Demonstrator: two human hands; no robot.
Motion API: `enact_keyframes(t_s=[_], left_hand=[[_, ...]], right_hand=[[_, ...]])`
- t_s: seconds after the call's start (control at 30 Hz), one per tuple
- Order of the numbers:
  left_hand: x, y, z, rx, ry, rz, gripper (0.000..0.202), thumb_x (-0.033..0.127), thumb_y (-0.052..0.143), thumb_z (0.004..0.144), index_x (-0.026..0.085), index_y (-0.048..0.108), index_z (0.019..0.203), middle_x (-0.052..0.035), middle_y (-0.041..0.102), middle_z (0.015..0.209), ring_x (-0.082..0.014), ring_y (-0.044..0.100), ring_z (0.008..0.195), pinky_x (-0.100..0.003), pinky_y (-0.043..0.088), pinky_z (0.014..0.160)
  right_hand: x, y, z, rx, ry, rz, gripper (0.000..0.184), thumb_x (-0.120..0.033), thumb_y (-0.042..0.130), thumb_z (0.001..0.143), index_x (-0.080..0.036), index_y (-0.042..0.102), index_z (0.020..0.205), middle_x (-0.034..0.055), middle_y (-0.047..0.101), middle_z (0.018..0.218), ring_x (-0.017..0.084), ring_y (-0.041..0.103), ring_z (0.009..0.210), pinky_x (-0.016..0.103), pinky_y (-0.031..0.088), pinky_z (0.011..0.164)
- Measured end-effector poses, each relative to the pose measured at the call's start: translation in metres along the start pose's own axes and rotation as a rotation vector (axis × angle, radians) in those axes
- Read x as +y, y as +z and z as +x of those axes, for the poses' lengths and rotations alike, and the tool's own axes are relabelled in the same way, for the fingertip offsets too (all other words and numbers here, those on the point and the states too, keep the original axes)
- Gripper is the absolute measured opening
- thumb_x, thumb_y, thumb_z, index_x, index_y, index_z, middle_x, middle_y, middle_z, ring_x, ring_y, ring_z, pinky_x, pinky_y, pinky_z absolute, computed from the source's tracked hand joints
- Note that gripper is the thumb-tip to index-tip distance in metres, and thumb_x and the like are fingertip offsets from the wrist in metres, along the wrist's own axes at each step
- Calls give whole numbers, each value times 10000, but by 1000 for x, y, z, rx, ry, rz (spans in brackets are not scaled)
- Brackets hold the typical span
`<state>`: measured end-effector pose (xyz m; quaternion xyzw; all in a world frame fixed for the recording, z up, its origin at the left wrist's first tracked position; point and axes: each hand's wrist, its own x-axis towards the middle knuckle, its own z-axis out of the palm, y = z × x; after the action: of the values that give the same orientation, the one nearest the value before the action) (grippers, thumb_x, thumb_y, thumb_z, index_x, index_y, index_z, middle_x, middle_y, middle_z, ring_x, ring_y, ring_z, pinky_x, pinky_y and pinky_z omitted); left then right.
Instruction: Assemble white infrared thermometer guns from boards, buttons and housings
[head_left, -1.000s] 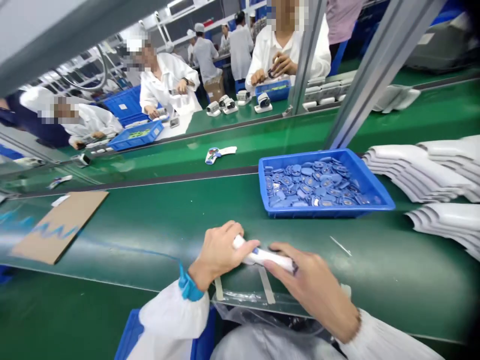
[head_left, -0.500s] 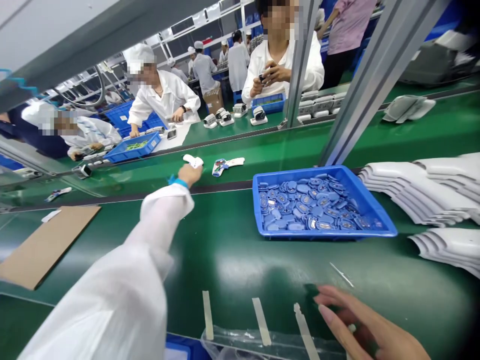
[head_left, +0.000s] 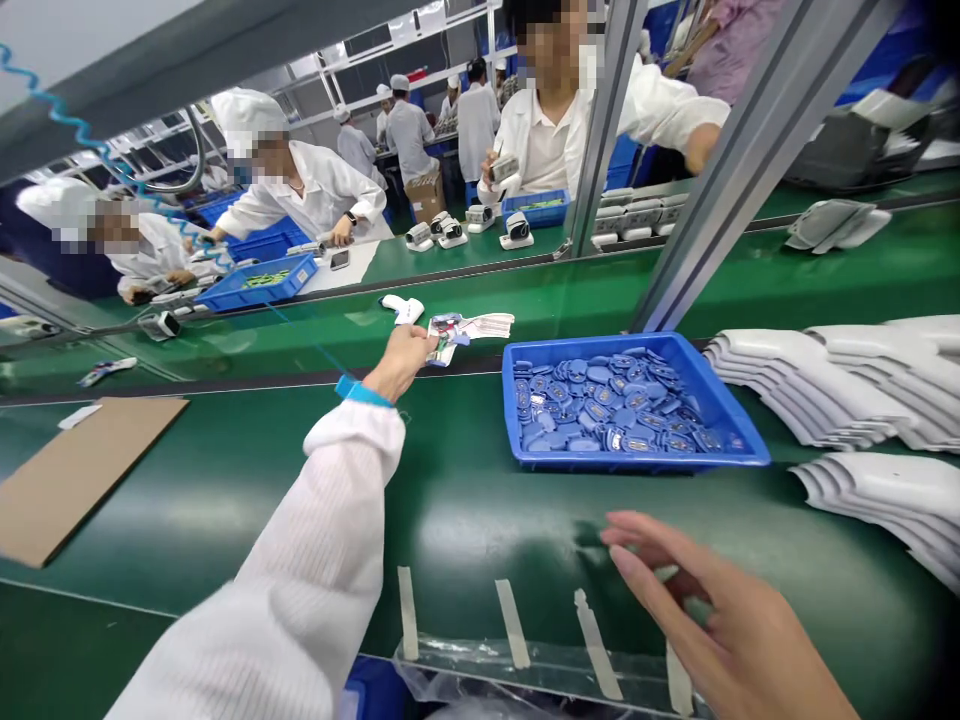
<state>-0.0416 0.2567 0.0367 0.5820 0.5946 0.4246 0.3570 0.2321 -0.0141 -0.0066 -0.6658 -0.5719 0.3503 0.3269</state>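
Green belt; open casing partly behind fingers

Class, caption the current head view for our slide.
Left grip at an opened white device, right grip open before a blue tray of blue parts.

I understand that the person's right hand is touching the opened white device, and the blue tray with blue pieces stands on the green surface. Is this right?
Not quite: the head view shows the left hand touching the opened white device, while the right hand is apart from it, nearer the camera. The rest is right.
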Motion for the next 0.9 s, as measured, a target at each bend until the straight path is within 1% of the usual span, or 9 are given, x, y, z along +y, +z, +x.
enact_keyframes(t_s=[0.1,0.17,0.2,0.27,0.37,0.47,0.6,0.73,0.9], left_hand=[[8,-18,-69,-47,-61,-148,230,183,585,911,65,600,1108,-105,683,951,-141,638,758,-283,540,693],[8,-16,-122,-119,-85,-244,296,234,635,881,99,608,1144,-114,692,1027,-154,645,795,-271,527,680],[6,-12,-149,-202,-138,-360,319,258,680,854,113,625,1134,-115,693,1045,-157,641,804,-265,516,679],[0,1,-198,-369,-282,-532,323,334,715,845,129,662,1089,-107,700,1011,-164,639,810,-263,501,694],[-10,19,-249,-524,-469,-654,420,438,694,872,180,634,1198,-94,698,1021,-181,641,845,-289,495,745],[-15,28,-266,-511,-452,-593,389,435,738,839,181,639,1116,-65,681,956,-176,615,846,-277,468,753],[-11,31,-261,-428,-214,-312,211,354,706,864,188,639,977,-17,635,862,-156,546,774,-261,423,700],[-1,36,-256,-400,8,-112,118,264,689,881,217,633,972,2,653,897,-162,560,808,-258,411,729],[0,38,-257,-421,265,114,51,215,601,942,231,624,983,-19,675,985,-196,582,887,-304,407,788]], right_hand=[[-32,0,15,29,-28,145,538,-584,631,838,-288,588,1286,95,695,1179,179,684,750,253,572,545],[-48,6,24,-2,-11,321,695,-584,647,832,-273,443,1419,123,648,1267,172,681,758,284,589,605],[-53,9,27,-29,8,401,744,-590,646,831,-258,395,1447,130,647,1262,164,674,733,297,589,618],[-55,16,29,-106,56,464,682,-605,630,837,-212,476,1374,110,697,1135,153,654,681,301,573,626],[-45,20,20,-208,87,369,444,-592,603,864,-193,664,1050,55,730,913,167,657,707,295,548,673],[-31,17,6,-223,16,223,375,-562,601,879,-235,692,1039,60,729,1061,217,678,925,332,546,809],[-29,10,-7,-46,-156,-6,361,-512,574,918,-328,665,1215,59,620,1334,267,555,1229,384,527,887],[-44,12,-9,39,-338,-204,228,-442,531,966,-330,717,1037,44,675,1169,230,611,1051,394,473,863],[-65,10,-18,83,-485,-449,336,-349,409,1026,-258,659,822,12,697,865,171,598,794,367,360,797]])
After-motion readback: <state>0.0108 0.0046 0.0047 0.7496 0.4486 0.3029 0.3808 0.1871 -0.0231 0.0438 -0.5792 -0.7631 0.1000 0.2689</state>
